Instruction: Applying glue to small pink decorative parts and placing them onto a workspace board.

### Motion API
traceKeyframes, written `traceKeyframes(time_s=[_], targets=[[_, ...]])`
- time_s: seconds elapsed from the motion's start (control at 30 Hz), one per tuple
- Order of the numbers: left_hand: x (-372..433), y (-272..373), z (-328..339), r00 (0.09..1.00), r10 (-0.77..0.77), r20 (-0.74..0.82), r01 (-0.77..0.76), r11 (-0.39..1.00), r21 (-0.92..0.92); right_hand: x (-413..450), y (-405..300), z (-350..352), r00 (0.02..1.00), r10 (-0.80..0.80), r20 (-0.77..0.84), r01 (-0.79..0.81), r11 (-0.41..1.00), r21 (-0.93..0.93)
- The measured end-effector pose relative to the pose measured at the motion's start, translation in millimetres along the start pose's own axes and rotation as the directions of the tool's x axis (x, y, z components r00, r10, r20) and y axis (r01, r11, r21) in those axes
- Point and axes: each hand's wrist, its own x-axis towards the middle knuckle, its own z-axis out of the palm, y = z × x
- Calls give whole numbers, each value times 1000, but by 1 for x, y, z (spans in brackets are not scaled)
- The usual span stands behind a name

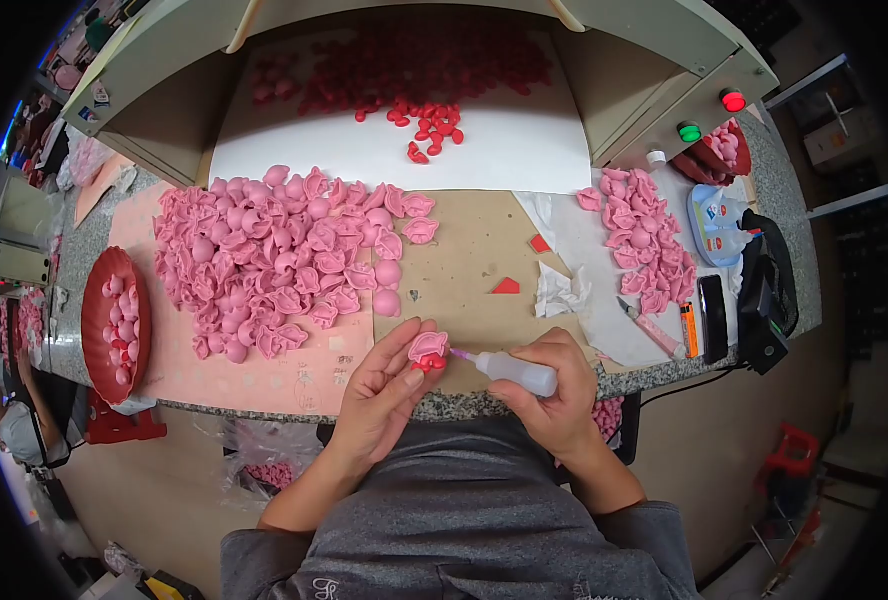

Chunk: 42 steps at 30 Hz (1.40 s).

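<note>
My left hand (385, 390) holds a pink molded plastic piece (427, 345) together with small red parts (432, 362), just above the table's front edge. In my right hand (556, 390) is a translucent squeeze bottle (517, 373) with a thin purple tip, which points left at the pink piece, touching or very near it. A large heap of pink molded pieces (264, 255) lies to the left on pink paper, and a smaller heap (643, 232) lies to the right on white paper. Several glossy red pieces (436, 127) are on a white sheet inside the box-like cabinet beyond.
A red scalloped bowl (93, 337) of pink and red pieces stands at left. At right lie a craft knife (652, 330), an orange marker-like item (688, 330), a black phone (713, 319) and a blue tray (703, 225). The cabinet (639, 112) bears red and green buttons. Another person (28, 427) sits far left.
</note>
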Motion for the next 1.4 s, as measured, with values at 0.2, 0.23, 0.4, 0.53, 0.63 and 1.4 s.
traceKeyframes(time_s=[0.2, 0.23, 0.4, 0.53, 0.63, 1.4], targets=[[0, -1, 0, 1000, 9, -27, -9, 1000, 0, -2, -2, 1, 999, -36, 25, 36, 999, 2], [0, -1, -1, 1000, 8, -28, -8, 1000, 0, -2, -2, 2, 998, -50, 26, 50, 999, 8], [1, -1, -2, 1000, -15, -10, 14, 999, -32, 0, 0, 0, 1000, -1, 9, 1, 1000, 17], [2, 1, -2, 999, -38, -3, 38, 998, -51, -1, 1, -2, 998, 55, 16, -56, 998, 33], [2, 1, 0, 998, -55, -4, 54, 995, -84, -2, 3, -3, 993, 116, -20, -113, 986, 125], [4, -1, 3, 999, -42, -23, 41, 999, -31, -4, 3, -4, 987, 147, 60, -156, 970, 188]])
